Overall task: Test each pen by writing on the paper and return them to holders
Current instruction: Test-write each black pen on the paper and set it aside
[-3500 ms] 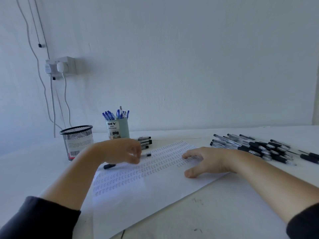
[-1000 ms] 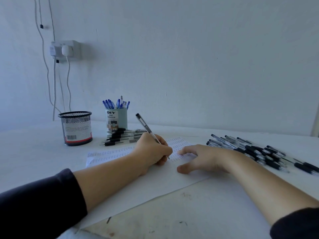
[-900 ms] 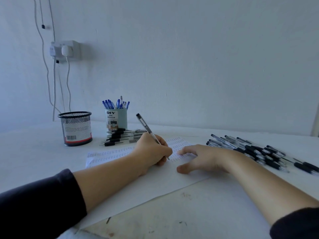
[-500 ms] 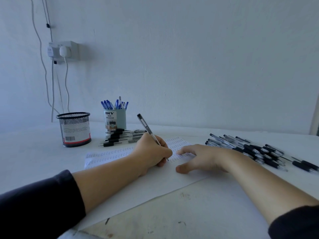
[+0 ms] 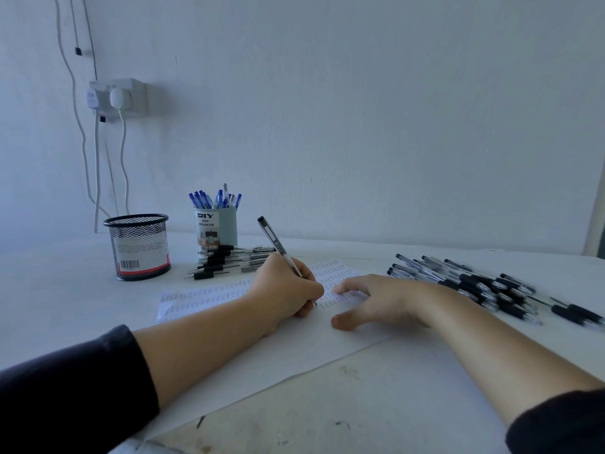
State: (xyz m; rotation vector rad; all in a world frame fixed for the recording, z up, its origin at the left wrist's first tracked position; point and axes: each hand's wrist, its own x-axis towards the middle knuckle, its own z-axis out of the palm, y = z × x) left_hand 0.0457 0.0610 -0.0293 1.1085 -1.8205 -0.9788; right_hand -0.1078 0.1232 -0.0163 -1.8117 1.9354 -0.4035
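Note:
My left hand point(image 5: 288, 291) is closed around a black pen point(image 5: 274, 242), its tip touching the white paper point(image 5: 248, 352) beside rows of small written marks. Flat on the paper lies my right hand point(image 5: 379, 303), fingers spread, holding nothing. A pile of black pens point(image 5: 484, 286) lies on the table to the right. A smaller group of black pens point(image 5: 226, 262) lies in front of a teal holder point(image 5: 217, 229) filled with blue pens. A black mesh holder point(image 5: 139, 247) stands at the left; its inside is hidden from me.
The white table point(image 5: 376, 398) runs to a plain wall behind. A wall socket point(image 5: 113, 96) with plugged chargers and hanging cables sits at the upper left. Dark smudges mark the table near the front edge.
3.5 s ago my left hand was over a pen lying by the paper; now it holds a pen upright, writing. Over the last second, only the view has shifted slightly.

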